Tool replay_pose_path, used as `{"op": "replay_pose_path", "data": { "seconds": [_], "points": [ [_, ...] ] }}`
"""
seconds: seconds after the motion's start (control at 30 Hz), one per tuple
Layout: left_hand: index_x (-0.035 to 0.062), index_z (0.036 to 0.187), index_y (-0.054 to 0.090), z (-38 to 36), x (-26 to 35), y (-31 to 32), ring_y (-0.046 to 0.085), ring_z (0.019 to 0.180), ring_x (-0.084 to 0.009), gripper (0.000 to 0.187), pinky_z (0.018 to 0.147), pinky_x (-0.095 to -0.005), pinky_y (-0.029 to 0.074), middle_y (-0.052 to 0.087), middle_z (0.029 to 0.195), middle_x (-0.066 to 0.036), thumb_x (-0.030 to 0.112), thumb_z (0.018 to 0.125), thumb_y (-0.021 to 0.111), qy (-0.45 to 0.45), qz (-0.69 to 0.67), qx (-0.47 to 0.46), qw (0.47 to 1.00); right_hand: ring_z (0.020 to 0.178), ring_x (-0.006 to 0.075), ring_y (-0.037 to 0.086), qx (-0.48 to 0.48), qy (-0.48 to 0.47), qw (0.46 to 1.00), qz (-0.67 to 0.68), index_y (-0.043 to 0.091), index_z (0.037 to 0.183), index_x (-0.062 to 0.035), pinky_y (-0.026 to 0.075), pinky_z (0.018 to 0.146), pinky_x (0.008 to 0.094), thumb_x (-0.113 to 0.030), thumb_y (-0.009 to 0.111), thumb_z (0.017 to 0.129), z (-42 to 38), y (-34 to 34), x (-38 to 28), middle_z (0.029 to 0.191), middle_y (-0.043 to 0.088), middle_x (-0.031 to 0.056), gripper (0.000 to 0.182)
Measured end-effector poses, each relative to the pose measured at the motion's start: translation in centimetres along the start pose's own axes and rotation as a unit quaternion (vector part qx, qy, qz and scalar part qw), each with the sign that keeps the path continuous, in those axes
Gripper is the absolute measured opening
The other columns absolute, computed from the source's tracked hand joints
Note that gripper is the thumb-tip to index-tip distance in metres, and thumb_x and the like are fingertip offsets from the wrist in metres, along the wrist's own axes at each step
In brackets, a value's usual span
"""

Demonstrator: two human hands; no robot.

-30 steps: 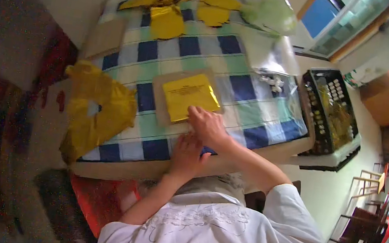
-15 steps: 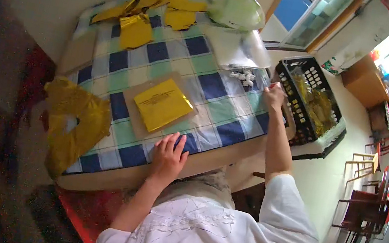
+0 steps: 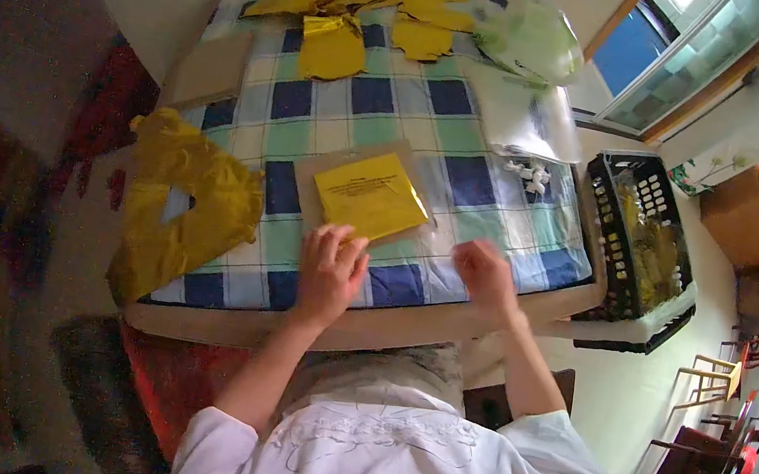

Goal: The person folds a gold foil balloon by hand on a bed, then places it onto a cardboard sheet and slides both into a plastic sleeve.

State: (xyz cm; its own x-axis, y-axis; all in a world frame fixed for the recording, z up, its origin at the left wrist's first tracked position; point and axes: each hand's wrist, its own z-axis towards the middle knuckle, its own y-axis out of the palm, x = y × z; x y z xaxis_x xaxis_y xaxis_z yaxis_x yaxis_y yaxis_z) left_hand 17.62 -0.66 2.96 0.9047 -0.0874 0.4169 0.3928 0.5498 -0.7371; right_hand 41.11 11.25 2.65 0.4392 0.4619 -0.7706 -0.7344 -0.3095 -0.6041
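Observation:
A flat yellow folded packet (image 3: 371, 199) with printed text lies on a piece of cardboard (image 3: 313, 171) on the checked cloth. My left hand (image 3: 332, 274) is at the packet's lower edge, fingers spread and fingertips on or just over it. To the right of the packet, above the cloth, is my right hand (image 3: 484, 274), slightly blurred, its fingers curled together; what they hold, if anything, is hidden. Small white pieces (image 3: 531, 174) lie in a cluster farther back, beside clear plastic bags (image 3: 527, 117).
Yellow sheet material (image 3: 178, 207) hangs over the table's left edge; more yellow pieces (image 3: 334, 46) lie at the back. A cardboard sheet (image 3: 208, 69) is at the left. A black plastic crate (image 3: 608, 234) with yellow material stands at the right. Chairs (image 3: 706, 384) are farther off.
My right hand has moved left from the table's right edge toward the packet. My left hand has come up to the packet's lower edge. The camera view has shifted.

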Motion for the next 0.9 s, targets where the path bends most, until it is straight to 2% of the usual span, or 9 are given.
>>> {"op": "replay_pose_path", "data": {
  "seconds": [0.03,0.1,0.2,0.3,0.4,0.7,0.8,0.9],
  "points": [
    [0.0055,0.106,0.059,-0.9,-0.3,0.4,0.051,0.109,-0.0317,0.034,0.093,-0.0441,0.041,0.054,0.113,-0.013,0.01,0.074,0.069,0.027,-0.021,-0.031,0.999,0.07,0.03,0.061,-0.05,-0.006,0.998,-0.027,0.06,0.091,-0.0067,0.049,0.061,0.0369,-0.004,0.059,0.082,-0.6,0.3,-2.5,0.087,0.059,0.0112,0.01],
    [0.0063,0.107,0.061,-3.3,0.0,0.9,0.051,0.112,-0.0293,0.032,0.096,-0.0433,0.04,0.055,0.115,-0.013,0.014,0.076,0.068,0.077,-0.066,-0.093,0.99,0.07,0.0304,0.059,-0.045,-0.01,0.998,-0.05,0.06,0.096,-0.0077,0.049,0.061,0.038,-0.001,0.059,0.079,-1.0,1.7,-3.9,0.085,0.056,0.0119,0.019],
    [0.0047,0.114,0.059,-3.9,1.2,0.9,0.047,0.12,-0.0304,0.037,0.102,-0.0438,0.036,0.052,0.126,-0.013,0.019,0.08,0.065,0.061,-0.046,-0.111,0.991,0.075,0.0289,0.057,-0.134,-0.097,0.984,-0.059,0.062,0.108,-0.0131,0.047,0.065,0.0378,-0.002,0.058,0.076,-0.4,3.0,-4.8,0.083,0.053,0.0111,0.034],
    [0.0043,0.118,0.058,-3.8,1.3,0.7,0.046,0.122,-0.0311,0.04,0.103,-0.0442,0.035,0.05,0.131,-0.013,0.022,0.083,0.062,0.047,-0.037,-0.13,0.99,0.083,0.0278,0.052,-0.084,-0.168,0.96,-0.209,0.059,0.12,-0.019,0.044,0.071,0.0375,-0.007,0.056,0.075,0.3,4.8,-4.8,0.084,0.05,0.0096,0.046],
    [0.0044,0.119,0.057,-3.8,1.2,0.8,0.045,0.123,-0.0309,0.041,0.104,-0.0441,0.034,0.049,0.132,-0.013,0.023,0.084,0.062,0.042,-0.034,-0.141,0.989,0.088,0.0272,0.049,-0.084,-0.141,0.952,-0.257,0.053,0.129,-0.0234,0.041,0.076,0.0378,-0.01,0.052,0.078,0.9,5.5,-4.7,0.088,0.05,0.0086,0.052],
    [0.0046,0.12,0.056,-4.3,0.8,1.5,0.044,0.123,-0.0317,0.04,0.105,-0.0458,0.032,0.048,0.132,-0.014,0.023,0.085,0.06,0.047,-0.04,-0.13,0.99,0.091,0.0268,0.049,-0.046,-0.128,0.947,-0.29,0.048,0.134,-0.0233,0.038,0.074,0.0394,-0.015,0.054,0.078,1.3,7.0,-4.8,0.095,0.049,0.0094,0.057],
    [0.0038,0.116,0.058,-4.0,1.2,1.1,0.045,0.121,-0.0303,0.038,0.104,-0.044,0.033,0.052,0.125,-0.014,0.022,0.084,0.06,0.044,-0.041,-0.12,0.991,0.093,0.0266,0.049,-0.071,-0.133,0.931,-0.332,0.046,0.135,-0.0242,0.037,0.074,0.0401,-0.019,0.055,0.077,1.2,8.3,-3.7,0.095,0.049,0.0091,0.059],
    [0.0039,0.115,0.059,-3.9,1.3,1.0,0.045,0.12,-0.0299,0.036,0.103,-0.0428,0.034,0.054,0.121,-0.015,0.021,0.083,0.06,0.037,-0.042,-0.116,0.992,0.093,0.0266,0.048,-0.112,-0.186,0.909,-0.355,0.042,0.139,-0.0248,0.037,0.074,0.0406,-0.022,0.056,0.077,1.4,8.7,-4.1,0.097,0.049,0.0091,0.063]
  ]
}}
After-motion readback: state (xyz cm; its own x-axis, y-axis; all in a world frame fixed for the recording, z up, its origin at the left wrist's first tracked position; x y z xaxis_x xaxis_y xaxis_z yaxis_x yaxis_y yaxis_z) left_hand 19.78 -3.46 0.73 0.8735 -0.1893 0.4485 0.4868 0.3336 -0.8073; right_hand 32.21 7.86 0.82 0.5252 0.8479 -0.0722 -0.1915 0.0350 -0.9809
